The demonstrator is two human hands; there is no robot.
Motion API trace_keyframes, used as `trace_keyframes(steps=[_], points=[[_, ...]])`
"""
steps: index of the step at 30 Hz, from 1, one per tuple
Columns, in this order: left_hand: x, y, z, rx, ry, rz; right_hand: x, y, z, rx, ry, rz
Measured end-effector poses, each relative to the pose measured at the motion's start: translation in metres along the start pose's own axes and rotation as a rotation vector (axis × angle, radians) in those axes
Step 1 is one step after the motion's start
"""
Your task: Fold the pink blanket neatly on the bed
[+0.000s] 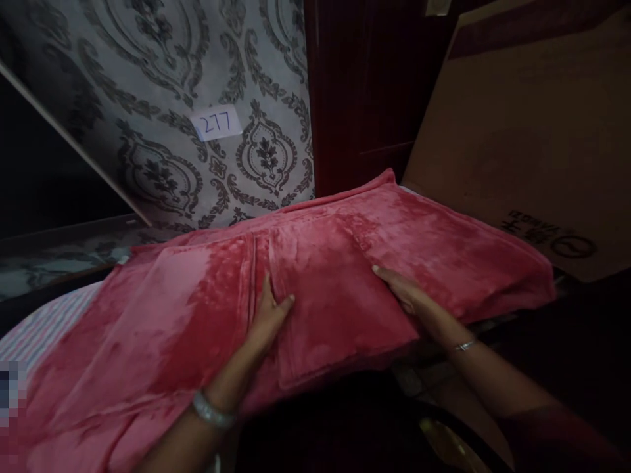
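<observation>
Head camera view, looking down in dim light. A plush pink-red fleece blanket (207,309), soft and slightly shiny, lies folded in broad flat layers across the middle of the frame. It rests on a bed whose striped sheet (46,325) shows at the lower left. A smaller rectangular folded panel sits on top of the blanket near the centre, its edges forming straight seams.

The left hand (270,314) lies flat, palm down, on the blanket just left of that panel, fingers together and stretched out, thumb spread to the right against the panel's edge; it grips nothing. A silvery bangle (213,412) circles the left wrist.

The right hand (401,289) also lies open and flat, pressed on the panel's right edge, fingers pointing up and left, holding nothing. A thin bracelet (463,345) sits on the right wrist.

Behind the blanket stands a grey wall with a dark damask pattern (162,85), bearing a small white label (217,123) handwritten "277". To the right are a dark wooden door (365,92) and a large brown cardboard box (532,131) with black printing.
</observation>
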State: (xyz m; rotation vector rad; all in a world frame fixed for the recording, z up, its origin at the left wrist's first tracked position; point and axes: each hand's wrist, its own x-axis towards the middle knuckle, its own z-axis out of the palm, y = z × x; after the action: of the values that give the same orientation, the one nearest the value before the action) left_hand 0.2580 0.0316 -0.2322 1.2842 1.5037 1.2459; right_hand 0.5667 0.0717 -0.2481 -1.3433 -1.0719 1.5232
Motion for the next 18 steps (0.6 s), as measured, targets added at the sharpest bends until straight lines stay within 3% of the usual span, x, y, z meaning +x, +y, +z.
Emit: trace_keyframes(steps=[4,7,9,12,16,18], points=[[-0.026,-0.008,0.001,0.168,0.057,0.176,-0.006,0.002,0.009,-0.106,0.061,-0.047],[-0.028,-0.01,-0.004,0.208,0.057,0.21,-0.002,0.003,0.011,-0.293,0.158,-0.116],[-0.026,-0.014,-0.01,0.209,0.025,0.189,-0.001,0.004,0.009,-0.346,0.192,-0.112],[-0.012,-0.017,-0.017,0.17,0.004,0.122,0.003,0.003,0.007,-0.224,0.093,-0.042],[0.022,-0.005,-0.012,0.071,0.108,-0.038,0.02,-0.004,0.01,-0.102,0.062,-0.147],[0.036,0.004,-0.005,0.084,0.165,-0.051,0.033,-0.006,0.013,-0.12,0.077,-0.187]])
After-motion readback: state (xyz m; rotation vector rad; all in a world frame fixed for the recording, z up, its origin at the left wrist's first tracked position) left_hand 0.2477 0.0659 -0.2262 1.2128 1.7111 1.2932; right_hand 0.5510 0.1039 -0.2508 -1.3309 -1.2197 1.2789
